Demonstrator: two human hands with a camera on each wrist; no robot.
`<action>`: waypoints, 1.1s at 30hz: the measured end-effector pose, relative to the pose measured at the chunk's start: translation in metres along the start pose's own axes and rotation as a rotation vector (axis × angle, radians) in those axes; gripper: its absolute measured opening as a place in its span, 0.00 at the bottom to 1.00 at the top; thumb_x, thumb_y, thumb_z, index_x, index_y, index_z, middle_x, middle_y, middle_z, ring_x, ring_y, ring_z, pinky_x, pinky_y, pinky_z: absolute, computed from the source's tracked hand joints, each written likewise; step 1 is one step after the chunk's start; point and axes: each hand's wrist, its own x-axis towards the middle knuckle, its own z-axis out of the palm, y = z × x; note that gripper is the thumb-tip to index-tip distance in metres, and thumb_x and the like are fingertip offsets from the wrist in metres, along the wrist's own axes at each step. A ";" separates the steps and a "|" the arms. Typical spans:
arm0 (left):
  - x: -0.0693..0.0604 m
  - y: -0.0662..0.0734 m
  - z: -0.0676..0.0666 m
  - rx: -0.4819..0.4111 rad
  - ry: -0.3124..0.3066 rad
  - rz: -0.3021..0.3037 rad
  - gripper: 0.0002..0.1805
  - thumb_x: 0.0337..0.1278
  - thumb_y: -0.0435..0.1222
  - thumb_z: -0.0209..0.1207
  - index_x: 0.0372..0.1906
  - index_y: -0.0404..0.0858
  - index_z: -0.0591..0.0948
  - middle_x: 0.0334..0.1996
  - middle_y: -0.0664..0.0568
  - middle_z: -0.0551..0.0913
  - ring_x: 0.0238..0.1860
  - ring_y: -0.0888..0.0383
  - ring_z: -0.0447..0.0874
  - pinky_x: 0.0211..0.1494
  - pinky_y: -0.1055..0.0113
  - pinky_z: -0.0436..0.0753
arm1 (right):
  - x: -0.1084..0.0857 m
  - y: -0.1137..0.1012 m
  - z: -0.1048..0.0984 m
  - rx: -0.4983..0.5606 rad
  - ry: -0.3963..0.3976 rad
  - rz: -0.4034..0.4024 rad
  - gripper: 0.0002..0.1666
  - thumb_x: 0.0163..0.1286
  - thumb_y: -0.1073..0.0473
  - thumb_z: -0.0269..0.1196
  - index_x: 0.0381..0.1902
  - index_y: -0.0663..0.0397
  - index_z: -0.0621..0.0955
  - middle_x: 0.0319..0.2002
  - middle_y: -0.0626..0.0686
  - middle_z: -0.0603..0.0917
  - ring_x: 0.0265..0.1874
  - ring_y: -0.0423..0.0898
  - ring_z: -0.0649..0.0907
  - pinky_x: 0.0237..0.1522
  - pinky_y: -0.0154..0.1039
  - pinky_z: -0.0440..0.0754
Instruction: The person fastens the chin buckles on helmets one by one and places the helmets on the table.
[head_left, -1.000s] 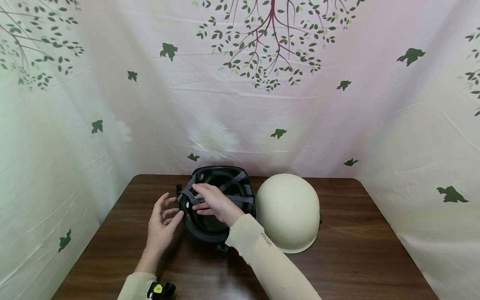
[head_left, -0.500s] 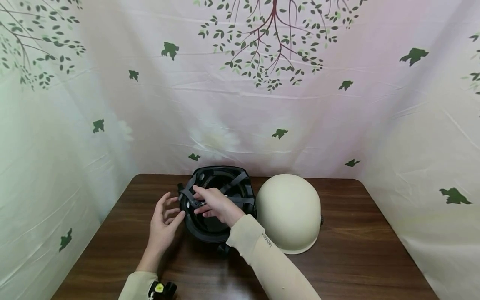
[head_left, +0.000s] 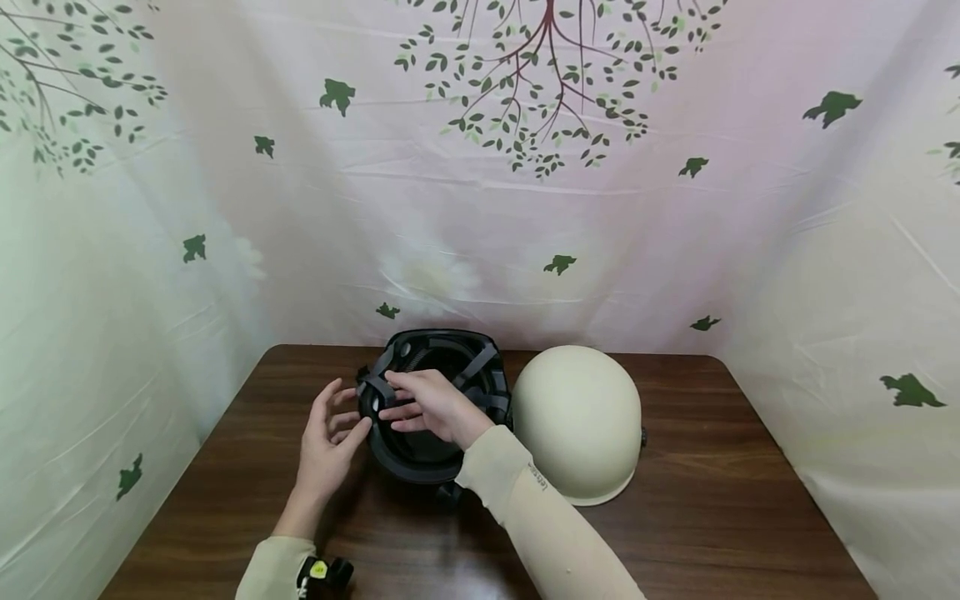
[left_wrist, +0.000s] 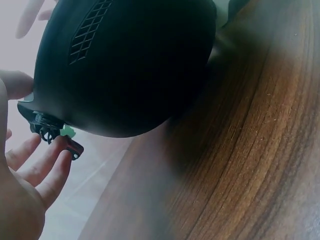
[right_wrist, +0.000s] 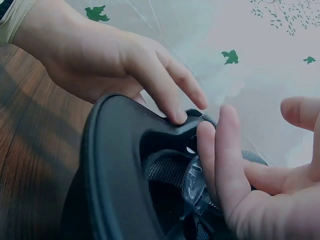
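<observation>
A black helmet point(head_left: 420, 471) rests upside down on the table, its padded inside and grey straps point(head_left: 472, 367) facing up. My left hand point(head_left: 327, 454) grips it at the left rim. In the left wrist view the thumb lies on the rim, and curled fingers touch a small black clip point(left_wrist: 75, 148) hanging outside. My right hand point(head_left: 442, 408) reaches over the helmet's opening with its fingers fairly straight, touching the straps on the left. A clear-wrapped buckle point(right_wrist: 196, 182) shows beside those fingers in the right wrist view.
A cream helmet point(head_left: 577, 425) stands dome up, close against the black helmet's right side. Both are on a dark brown wooden table point(head_left: 712, 500). Behind it hangs a pale cloth point(head_left: 480, 225) printed with leaves and birds.
My right hand's fingers have shifted slightly over the straps at the helmet's left side. The left hand and both helmets stay in place.
</observation>
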 end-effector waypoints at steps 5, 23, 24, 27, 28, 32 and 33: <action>0.003 0.000 0.002 -0.015 -0.031 -0.018 0.37 0.76 0.33 0.61 0.82 0.43 0.60 0.74 0.39 0.70 0.55 0.61 0.81 0.53 0.78 0.80 | -0.005 -0.001 -0.001 -0.036 0.007 -0.036 0.30 0.79 0.49 0.64 0.69 0.62 0.77 0.58 0.59 0.80 0.44 0.46 0.90 0.44 0.39 0.89; 0.015 0.007 0.011 -0.090 -0.019 -0.023 0.31 0.84 0.37 0.48 0.82 0.36 0.55 0.76 0.33 0.68 0.71 0.47 0.69 0.65 0.84 0.66 | -0.007 0.004 -0.005 -0.144 0.046 -0.103 0.09 0.79 0.63 0.61 0.51 0.58 0.86 0.36 0.52 0.84 0.30 0.43 0.83 0.31 0.33 0.82; 0.016 0.008 0.011 -0.093 -0.010 -0.019 0.31 0.84 0.37 0.48 0.82 0.36 0.56 0.75 0.33 0.68 0.71 0.48 0.68 0.66 0.84 0.65 | -0.007 0.004 -0.006 -0.144 0.050 -0.110 0.09 0.79 0.63 0.60 0.50 0.58 0.86 0.36 0.52 0.84 0.30 0.43 0.83 0.31 0.33 0.82; 0.018 0.010 0.012 -0.095 0.015 -0.005 0.31 0.83 0.37 0.49 0.82 0.36 0.57 0.74 0.34 0.70 0.73 0.47 0.67 0.66 0.83 0.64 | -0.009 0.003 -0.008 -0.141 0.056 -0.131 0.09 0.79 0.63 0.60 0.50 0.58 0.86 0.37 0.52 0.84 0.31 0.43 0.83 0.31 0.34 0.81; 0.019 0.011 0.012 -0.094 0.023 0.000 0.31 0.83 0.36 0.50 0.82 0.36 0.57 0.74 0.34 0.70 0.74 0.46 0.67 0.66 0.82 0.64 | -0.010 0.003 -0.009 -0.134 0.057 -0.137 0.09 0.79 0.63 0.60 0.50 0.57 0.85 0.37 0.51 0.84 0.31 0.43 0.84 0.31 0.34 0.81; 0.021 0.015 0.012 -0.103 0.066 0.036 0.30 0.82 0.35 0.52 0.81 0.37 0.60 0.72 0.36 0.74 0.75 0.43 0.67 0.64 0.80 0.68 | -0.012 0.003 -0.013 -0.069 0.035 -0.170 0.08 0.80 0.64 0.58 0.48 0.58 0.83 0.40 0.52 0.84 0.31 0.43 0.83 0.31 0.34 0.80; 0.021 0.017 0.011 -0.104 0.077 0.046 0.30 0.81 0.34 0.52 0.81 0.38 0.60 0.71 0.37 0.75 0.75 0.44 0.68 0.63 0.80 0.70 | -0.012 0.002 -0.014 -0.048 0.029 -0.179 0.07 0.80 0.65 0.57 0.47 0.58 0.83 0.41 0.52 0.85 0.31 0.42 0.83 0.32 0.34 0.80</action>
